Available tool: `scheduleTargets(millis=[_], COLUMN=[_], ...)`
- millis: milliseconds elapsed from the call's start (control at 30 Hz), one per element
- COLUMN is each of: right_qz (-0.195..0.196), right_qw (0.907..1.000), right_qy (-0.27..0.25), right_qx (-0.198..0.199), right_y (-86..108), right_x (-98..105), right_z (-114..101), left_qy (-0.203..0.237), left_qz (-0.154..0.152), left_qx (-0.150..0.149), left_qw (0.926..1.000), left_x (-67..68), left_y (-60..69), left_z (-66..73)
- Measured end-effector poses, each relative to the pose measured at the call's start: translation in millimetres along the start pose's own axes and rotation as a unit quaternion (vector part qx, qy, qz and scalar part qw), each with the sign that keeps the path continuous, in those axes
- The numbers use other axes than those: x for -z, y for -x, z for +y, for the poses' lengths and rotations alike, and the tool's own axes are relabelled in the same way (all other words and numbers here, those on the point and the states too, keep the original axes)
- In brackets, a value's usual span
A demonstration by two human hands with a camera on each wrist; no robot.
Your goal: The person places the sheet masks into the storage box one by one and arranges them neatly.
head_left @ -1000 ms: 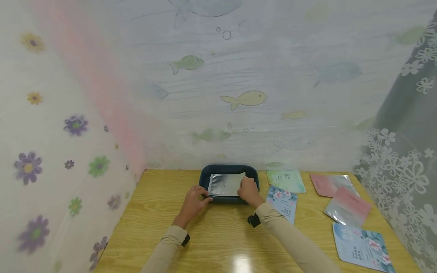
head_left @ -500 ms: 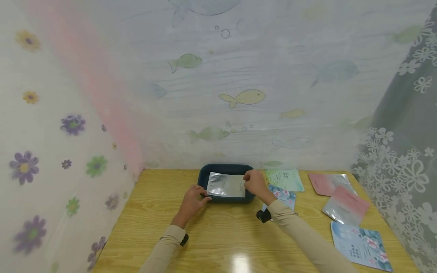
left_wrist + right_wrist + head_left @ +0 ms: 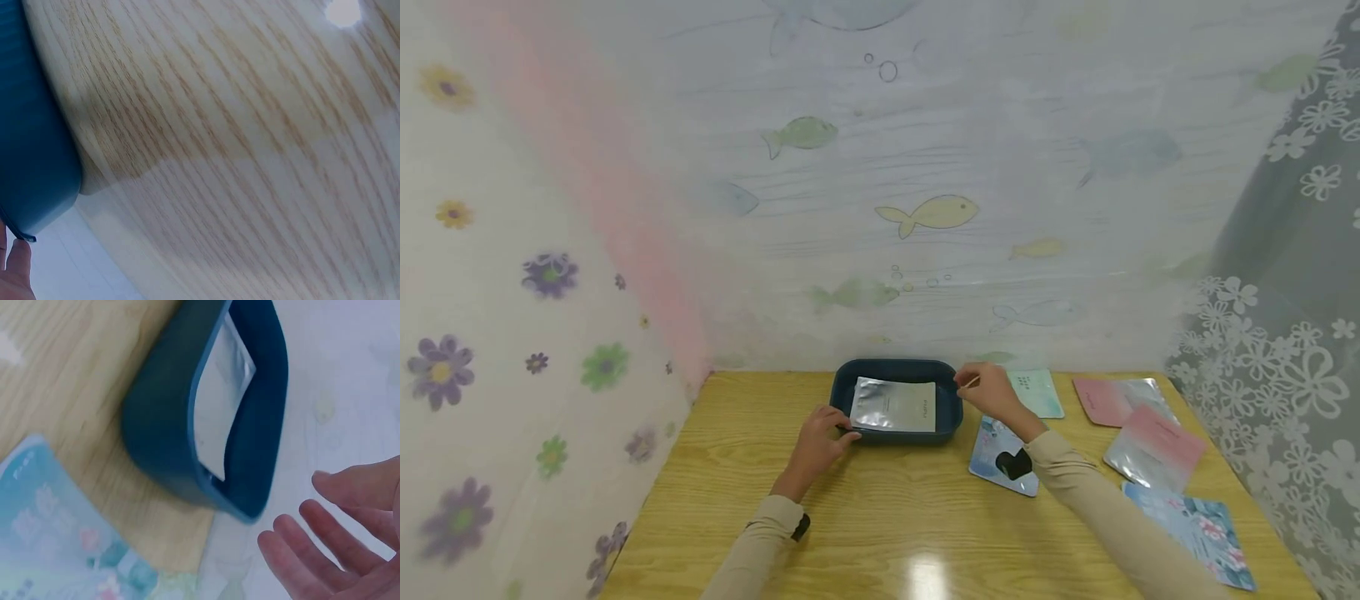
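A dark blue tray (image 3: 895,437) stands by the wall with a silver sachet (image 3: 892,406) lying flat in it. My left hand (image 3: 818,442) grips the tray's front left corner; in the left wrist view, its fingertips (image 3: 19,256) are at the rim of the tray (image 3: 37,125). My right hand (image 3: 992,390) is just off the tray's right end, over the green sachet (image 3: 1037,393). In the right wrist view, the right hand (image 3: 344,531) holds nothing, its fingers apart and relaxed, beside the tray (image 3: 165,406) with the silver sachet (image 3: 219,394) inside.
Right of the tray, a blue floral sachet (image 3: 988,457) lies partly under the right wrist. Farther right are two pink and silver sachets (image 3: 1157,446) that overlap and another blue floral sachet (image 3: 1195,533). A fabric-covered wall (image 3: 820,250) rises behind the wooden table (image 3: 850,533).
My right hand has let go of the silver sachet and moved right, out of the tray. The sachet now lies flat. My left hand has stayed at the tray's corner.
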State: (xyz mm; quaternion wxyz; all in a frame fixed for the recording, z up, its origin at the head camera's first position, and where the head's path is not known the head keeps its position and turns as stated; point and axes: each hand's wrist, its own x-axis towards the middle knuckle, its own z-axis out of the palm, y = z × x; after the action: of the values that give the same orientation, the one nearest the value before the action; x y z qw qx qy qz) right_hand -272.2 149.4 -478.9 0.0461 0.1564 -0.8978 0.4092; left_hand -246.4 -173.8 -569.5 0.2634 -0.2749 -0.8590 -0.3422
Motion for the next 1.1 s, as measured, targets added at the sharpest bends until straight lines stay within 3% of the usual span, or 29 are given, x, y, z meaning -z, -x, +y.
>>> scheduleTargets(millis=[533,800,1100], right_qz=[-0.014,-0.019,-0.021], right_qw=[0.9985,0.997,0.9941], right_qy=[-0.044,-0.052,-0.065], right_qx=[-0.031,-0.054,-0.085], right_y=[18.8,25.1,34.6], right_x=[37,49,58], right_z=[36,45,66], left_qy=[0.003,0.001,0.005], left_qz=[0.004,-0.008,0.003], left_qx=[-0.004,0.019,0.008], left_qw=[1.0,0.9998,1.0], left_x=[-2.2,-0.5,-1.9], left_y=[1.6,2.2,1.5], left_z=[-3.7,-2.4,-0.9])
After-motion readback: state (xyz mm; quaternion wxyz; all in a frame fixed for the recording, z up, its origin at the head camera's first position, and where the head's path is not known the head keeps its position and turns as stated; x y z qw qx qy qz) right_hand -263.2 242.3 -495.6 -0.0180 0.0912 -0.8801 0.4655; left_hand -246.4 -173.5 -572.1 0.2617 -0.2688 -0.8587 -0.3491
